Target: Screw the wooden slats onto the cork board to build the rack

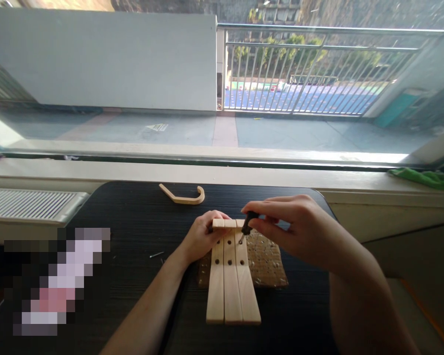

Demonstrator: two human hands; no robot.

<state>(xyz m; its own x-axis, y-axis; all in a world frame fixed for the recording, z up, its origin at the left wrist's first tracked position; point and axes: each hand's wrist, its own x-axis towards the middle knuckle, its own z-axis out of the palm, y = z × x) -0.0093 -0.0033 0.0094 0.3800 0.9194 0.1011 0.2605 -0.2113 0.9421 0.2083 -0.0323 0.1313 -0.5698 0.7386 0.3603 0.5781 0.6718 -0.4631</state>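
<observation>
Three pale wooden slats [232, 291] lie side by side, fanning out slightly toward me, with two rows of dark holes or screw heads near their far end. My left hand [203, 235] is closed around the far left edge of the slats; its fingertips are hidden behind them. In my right hand [288, 217] a short screwdriver with a black handle [249, 223] is pinched between thumb and fingers. Its tip meets the upper hole of the right slat. Beneath the slats is a brown cardboard piece [268, 264], pitted with small marks.
A hook-shaped wooden piece [185, 199] lies at the back of the black table [133, 276]. Left of the slats is a small screw [156, 255]. A radiator [33, 204] stands at left, and a green cloth [422, 178] rests on the windowsill. A blurred-out patch covers the lower left.
</observation>
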